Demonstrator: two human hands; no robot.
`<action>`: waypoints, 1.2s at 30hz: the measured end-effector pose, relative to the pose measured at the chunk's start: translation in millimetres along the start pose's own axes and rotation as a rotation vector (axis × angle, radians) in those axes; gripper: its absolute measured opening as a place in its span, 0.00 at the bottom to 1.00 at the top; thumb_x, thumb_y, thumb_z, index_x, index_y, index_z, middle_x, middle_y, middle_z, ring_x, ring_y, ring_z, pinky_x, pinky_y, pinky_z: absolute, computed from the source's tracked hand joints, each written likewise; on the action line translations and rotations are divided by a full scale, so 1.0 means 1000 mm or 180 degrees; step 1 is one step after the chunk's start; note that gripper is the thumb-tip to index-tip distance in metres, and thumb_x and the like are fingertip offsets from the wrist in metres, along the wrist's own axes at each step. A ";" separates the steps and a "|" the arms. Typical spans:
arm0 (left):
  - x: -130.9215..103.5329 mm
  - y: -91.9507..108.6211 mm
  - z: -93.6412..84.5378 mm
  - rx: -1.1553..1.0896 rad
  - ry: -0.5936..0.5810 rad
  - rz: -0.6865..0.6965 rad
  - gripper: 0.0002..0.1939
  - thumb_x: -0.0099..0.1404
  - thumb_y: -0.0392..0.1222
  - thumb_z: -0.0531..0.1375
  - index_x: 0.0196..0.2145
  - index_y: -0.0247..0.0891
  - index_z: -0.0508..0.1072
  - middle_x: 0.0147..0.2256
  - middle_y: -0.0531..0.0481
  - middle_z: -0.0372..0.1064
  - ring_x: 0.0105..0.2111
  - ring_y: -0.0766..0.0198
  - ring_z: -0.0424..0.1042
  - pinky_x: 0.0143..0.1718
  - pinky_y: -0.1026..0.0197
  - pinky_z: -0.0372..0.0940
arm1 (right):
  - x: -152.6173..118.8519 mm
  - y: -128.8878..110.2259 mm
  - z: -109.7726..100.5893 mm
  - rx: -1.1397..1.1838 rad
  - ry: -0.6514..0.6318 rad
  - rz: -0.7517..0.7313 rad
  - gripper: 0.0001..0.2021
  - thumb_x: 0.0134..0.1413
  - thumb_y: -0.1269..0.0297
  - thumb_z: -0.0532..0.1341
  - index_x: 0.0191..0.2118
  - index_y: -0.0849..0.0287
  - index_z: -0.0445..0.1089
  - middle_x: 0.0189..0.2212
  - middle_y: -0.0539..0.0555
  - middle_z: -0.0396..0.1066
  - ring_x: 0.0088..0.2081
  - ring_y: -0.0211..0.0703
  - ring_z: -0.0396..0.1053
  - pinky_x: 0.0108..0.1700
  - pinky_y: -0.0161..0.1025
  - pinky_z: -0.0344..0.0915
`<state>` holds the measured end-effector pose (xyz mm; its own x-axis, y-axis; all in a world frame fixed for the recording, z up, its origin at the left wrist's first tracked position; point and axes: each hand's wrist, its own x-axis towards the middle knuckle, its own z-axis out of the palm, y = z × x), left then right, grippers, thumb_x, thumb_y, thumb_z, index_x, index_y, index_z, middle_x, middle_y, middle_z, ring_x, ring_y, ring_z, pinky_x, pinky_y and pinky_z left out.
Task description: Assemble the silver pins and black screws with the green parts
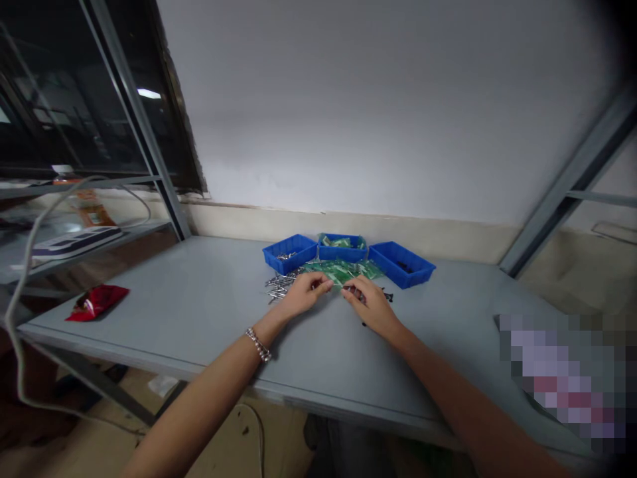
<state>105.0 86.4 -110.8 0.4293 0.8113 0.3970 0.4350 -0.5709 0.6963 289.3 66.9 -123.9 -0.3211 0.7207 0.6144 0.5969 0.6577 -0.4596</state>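
My left hand [304, 294] and my right hand [367, 300] meet over the table, fingers closed in a pinch. A small pale, greenish edge shows between the fingertips; I cannot make out what it is. Just behind them lies a spread of green plastic packets [338, 270]. Thin shiny metal rods [280, 287] are heaped beside my left hand. Small black pieces [388, 296] lie beside my right hand, partly hidden by it.
Behind the hands stand a left blue bin [277, 262] with metal pieces, a middle blue bin [342, 253] with green packets, and a right blue bin [409, 277] with dark pieces. A red wrapper [102, 301] lies on the grey table [199, 318]. A bottle [89, 206] stands far left.
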 end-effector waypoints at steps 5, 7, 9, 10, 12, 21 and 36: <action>-0.001 0.001 0.000 0.0040 -0.0098 -0.0012 0.19 0.63 0.49 0.49 0.23 0.33 0.67 0.19 0.53 0.58 0.21 0.70 0.55 0.23 0.66 0.51 | 0.000 -0.001 0.000 -0.0013 0.0003 -0.0024 0.07 0.55 0.63 0.53 0.30 0.57 0.66 0.25 0.51 0.62 0.28 0.40 0.62 0.32 0.38 0.60; -0.001 0.002 0.001 0.0036 -0.0107 -0.0018 0.19 0.63 0.49 0.49 0.23 0.33 0.67 0.19 0.53 0.58 0.21 0.70 0.55 0.23 0.66 0.51 | 0.001 -0.001 -0.001 -0.0005 -0.0025 -0.0032 0.07 0.55 0.63 0.53 0.30 0.57 0.66 0.25 0.51 0.61 0.28 0.40 0.62 0.32 0.38 0.60; -0.001 0.002 0.001 0.0036 -0.0105 -0.0011 0.19 0.63 0.48 0.48 0.23 0.33 0.67 0.19 0.53 0.58 0.21 0.70 0.54 0.24 0.65 0.51 | 0.001 -0.002 -0.001 0.0003 -0.0051 -0.0029 0.08 0.55 0.63 0.53 0.29 0.57 0.66 0.24 0.51 0.61 0.28 0.40 0.62 0.32 0.37 0.60; -0.001 0.003 0.001 0.0041 -0.0099 -0.0007 0.19 0.63 0.48 0.48 0.23 0.33 0.67 0.18 0.53 0.58 0.21 0.70 0.54 0.24 0.65 0.51 | 0.001 -0.002 -0.001 0.0016 -0.0056 -0.0021 0.08 0.55 0.63 0.53 0.29 0.57 0.66 0.24 0.51 0.61 0.28 0.40 0.62 0.32 0.37 0.60; -0.001 0.003 0.001 0.0055 -0.0099 0.0002 0.19 0.63 0.48 0.48 0.22 0.33 0.67 0.19 0.53 0.58 0.20 0.70 0.54 0.24 0.65 0.50 | 0.001 -0.002 -0.001 0.0060 -0.0049 -0.0012 0.07 0.55 0.63 0.53 0.30 0.57 0.66 0.25 0.51 0.62 0.28 0.40 0.62 0.32 0.37 0.60; -0.002 0.006 0.001 0.0109 -0.0128 0.0086 0.18 0.63 0.47 0.48 0.23 0.33 0.67 0.20 0.53 0.59 0.21 0.70 0.54 0.24 0.65 0.50 | 0.000 -0.004 -0.003 0.0097 -0.0076 -0.0025 0.09 0.57 0.63 0.52 0.31 0.57 0.67 0.27 0.52 0.62 0.30 0.40 0.63 0.32 0.37 0.60; -0.001 -0.001 0.004 0.0206 -0.0056 0.0036 0.18 0.63 0.48 0.49 0.23 0.32 0.66 0.17 0.58 0.49 0.19 0.72 0.48 0.22 0.66 0.45 | -0.001 0.001 -0.001 0.0039 -0.0071 -0.0024 0.09 0.56 0.63 0.52 0.32 0.58 0.69 0.27 0.52 0.62 0.30 0.40 0.63 0.32 0.36 0.60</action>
<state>107.2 85.7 -114.4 0.4481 0.8027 0.3937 0.4801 -0.5875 0.6514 291.0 66.4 -124.5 -0.3420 0.7203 0.6035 0.5852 0.6657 -0.4630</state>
